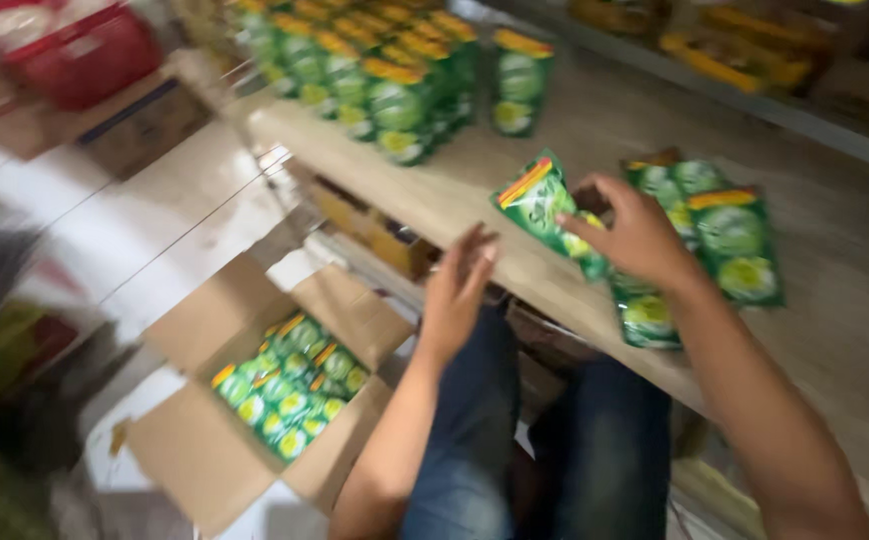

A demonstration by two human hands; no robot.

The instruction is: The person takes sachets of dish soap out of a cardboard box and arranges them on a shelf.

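My right hand [638,235] grips a green pouch with a yellow-orange top [540,205], holding it tilted just above the wooden shelf [575,130]. My left hand [460,285] hovers at the shelf's front edge, fingers apart and holding nothing. Under and beside my right hand lie a few more green pouches [730,240] flat on the shelf. Rows of the same pouches [385,75] stand upright at the far end of the shelf. The frame is blurred by motion.
An open cardboard box [205,450] with several green pouches inside sits on the tiled floor at lower left. A red basket [85,55] rests on another box at top left. My knees in blue jeans [535,440] are under the shelf edge.
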